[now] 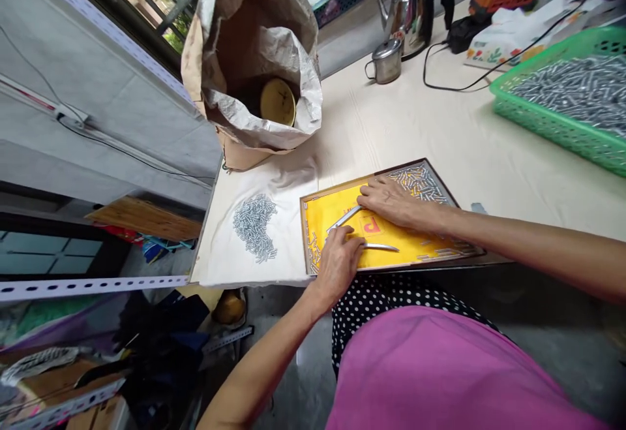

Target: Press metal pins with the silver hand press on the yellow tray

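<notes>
Left hand (337, 254): fingers closed on one end of a thin curved strip (380, 247), its free end toward the tray's right edge.
Right hand (388, 203): fingers closed on the end of a straight strip (343, 219), which slants down toward the left hand.
Tray (317, 211): yellow-bottomed, under both hands, along the near edge of the desk (469, 136).
Pins (423, 182): thick in the tray's far right corner, fewer in its near left corner and along its near edge.
Pile of pins (257, 224): on a white cloth (220, 257) at the desk's near left corner.
Paper sack (244, 143): beyond the cloth.
Green basket (548, 126): full of pins, toward the desk's right edge.
Kettle (411, 15): by the far edge, beside a metal cup (388, 64).
</notes>
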A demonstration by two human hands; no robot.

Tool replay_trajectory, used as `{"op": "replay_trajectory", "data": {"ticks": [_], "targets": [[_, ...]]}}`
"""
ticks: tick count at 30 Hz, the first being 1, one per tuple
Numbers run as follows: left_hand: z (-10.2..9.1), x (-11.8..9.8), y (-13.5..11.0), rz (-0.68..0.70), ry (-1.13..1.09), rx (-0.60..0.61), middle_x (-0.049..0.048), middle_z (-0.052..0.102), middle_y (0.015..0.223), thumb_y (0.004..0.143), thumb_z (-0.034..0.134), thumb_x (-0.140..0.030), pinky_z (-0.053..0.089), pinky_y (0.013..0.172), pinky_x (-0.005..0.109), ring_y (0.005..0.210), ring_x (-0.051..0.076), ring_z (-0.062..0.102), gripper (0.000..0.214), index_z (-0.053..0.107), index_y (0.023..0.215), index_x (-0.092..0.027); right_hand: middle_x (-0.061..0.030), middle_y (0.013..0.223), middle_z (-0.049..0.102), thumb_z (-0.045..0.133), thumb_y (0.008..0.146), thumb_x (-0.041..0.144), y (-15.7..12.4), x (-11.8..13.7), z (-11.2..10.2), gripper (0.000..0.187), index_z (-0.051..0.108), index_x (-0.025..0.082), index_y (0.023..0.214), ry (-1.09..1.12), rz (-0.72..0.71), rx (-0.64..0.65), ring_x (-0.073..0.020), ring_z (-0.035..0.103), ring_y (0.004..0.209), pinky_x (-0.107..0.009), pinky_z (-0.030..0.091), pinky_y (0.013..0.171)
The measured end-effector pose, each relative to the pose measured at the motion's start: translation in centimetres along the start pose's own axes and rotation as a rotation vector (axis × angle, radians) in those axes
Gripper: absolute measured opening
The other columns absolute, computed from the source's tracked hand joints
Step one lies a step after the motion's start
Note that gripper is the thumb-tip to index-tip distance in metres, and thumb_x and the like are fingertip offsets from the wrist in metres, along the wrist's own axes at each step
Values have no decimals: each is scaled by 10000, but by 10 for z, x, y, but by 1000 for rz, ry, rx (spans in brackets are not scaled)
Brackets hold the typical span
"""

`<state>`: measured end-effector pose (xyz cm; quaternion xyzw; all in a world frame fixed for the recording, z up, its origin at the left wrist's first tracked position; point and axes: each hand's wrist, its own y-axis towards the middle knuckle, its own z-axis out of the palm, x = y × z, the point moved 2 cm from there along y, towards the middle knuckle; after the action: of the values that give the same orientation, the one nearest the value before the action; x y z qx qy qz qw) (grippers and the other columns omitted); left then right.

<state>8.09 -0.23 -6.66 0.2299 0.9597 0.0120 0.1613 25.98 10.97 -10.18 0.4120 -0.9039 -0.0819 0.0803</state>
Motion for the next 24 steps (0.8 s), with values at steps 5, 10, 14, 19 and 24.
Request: {"op": "replay_trajectory", "data": {"ticks": [5,10,14,19,24], "targets": [[-43,92,1,-342,263,-252,116,642,1004,977,495,-200,489,858,392,989,267,552,247,735,1031,-182,-100,907,620,508,941,137,-7,8,8,147,634,202,902,57,24,-22,-245,464,847,-365,308,698],[-62,176,6,-436,515,-87,145,655,1043,953,455,-124,448,818,392,1030,315,532,299,735,1055,-159,-87,875,608,504,933,111,-8,15,11,153,628,198,909,-20,63,-46,-231,473,835,-349,305,680],[-61,198,15,-369,633,89,157,648,1064,966,415,-125,429,792,394,1041,327,519,315,719,1043,-153,-79,870,614,488,931,98,-10,18,8,166,621,193,906,-82,56,-83,-219,483,832,-336,325,691],[-61,208,25,-295,630,195,163,646,1034,966,403,-114,422,819,399,1053,319,517,298,699,951,-142,-83,875,622,457,931,104,-10,19,8,183,612,200,919,-107,56,-83,-220,492,837,-333,342,694],[-63,216,27,-289,598,204,173,645,1052,942,405,-85,429,843,393,1061,310,529,285,686,923,-128,-90,895,632,453,935,100,-11,21,8,190,618,192,944,-98,56,-64,-223,503,846,-332,358,700]]}}
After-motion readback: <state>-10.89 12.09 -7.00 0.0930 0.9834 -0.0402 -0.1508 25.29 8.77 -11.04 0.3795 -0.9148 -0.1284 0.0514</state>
